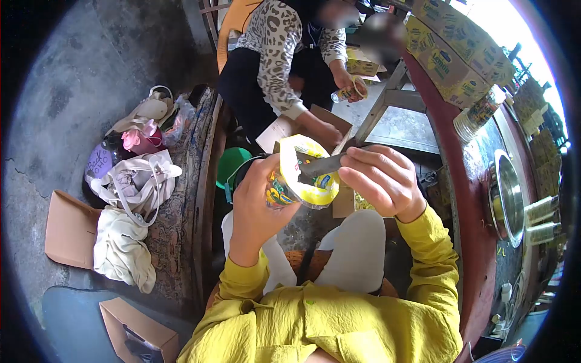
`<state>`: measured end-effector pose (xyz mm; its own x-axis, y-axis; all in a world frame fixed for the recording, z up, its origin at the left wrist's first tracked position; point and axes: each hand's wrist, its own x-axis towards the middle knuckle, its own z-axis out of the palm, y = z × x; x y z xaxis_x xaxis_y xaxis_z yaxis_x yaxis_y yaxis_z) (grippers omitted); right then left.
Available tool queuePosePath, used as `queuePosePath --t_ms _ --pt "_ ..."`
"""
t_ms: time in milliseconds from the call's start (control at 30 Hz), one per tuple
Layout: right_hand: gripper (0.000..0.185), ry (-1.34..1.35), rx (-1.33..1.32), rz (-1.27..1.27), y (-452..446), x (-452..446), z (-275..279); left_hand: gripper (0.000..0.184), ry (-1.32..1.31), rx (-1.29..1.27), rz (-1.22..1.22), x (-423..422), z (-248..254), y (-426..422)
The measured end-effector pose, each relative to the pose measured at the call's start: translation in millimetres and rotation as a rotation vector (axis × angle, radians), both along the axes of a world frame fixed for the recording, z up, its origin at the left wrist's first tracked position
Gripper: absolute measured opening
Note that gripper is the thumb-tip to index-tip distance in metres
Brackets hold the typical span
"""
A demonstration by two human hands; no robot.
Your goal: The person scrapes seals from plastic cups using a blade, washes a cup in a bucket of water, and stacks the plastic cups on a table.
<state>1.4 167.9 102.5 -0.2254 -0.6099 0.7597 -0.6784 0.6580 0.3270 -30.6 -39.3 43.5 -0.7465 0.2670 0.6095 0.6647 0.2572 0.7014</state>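
My left hand is wrapped round a clear plastic cup with colourful print. A yellow-and-white printed label curves round the cup's mouth. Between the thumb and fingers of my right hand is a dark grey flat strip, whose far end reaches over the cup's opening. What lies inside the cup cannot be made out. Across from me, a person in a leopard-print top holds a similar cup in one hand, with the other hand at an open cardboard box.
A green bucket stands beyond my left hand. Bags lie on a patterned bench at left. At right, a red-edged table bears lemon cartons, stacked cups and a metal bowl.
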Motion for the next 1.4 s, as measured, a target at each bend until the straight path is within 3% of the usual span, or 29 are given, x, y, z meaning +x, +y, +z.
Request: queuePosePath --t_ms 500,1400 --pt "0.036 -0.050 -0.029 -0.007 12.6 -7.0 -4.0 0.051 0.163 -0.005 -0.002 -5.9 6.6 17.9" --pt "0.048 -0.114 -0.124 0.047 20.3 -19.1 -23.1 0.055 -0.105 0.002 -0.145 -5.1 -5.8 22.9"
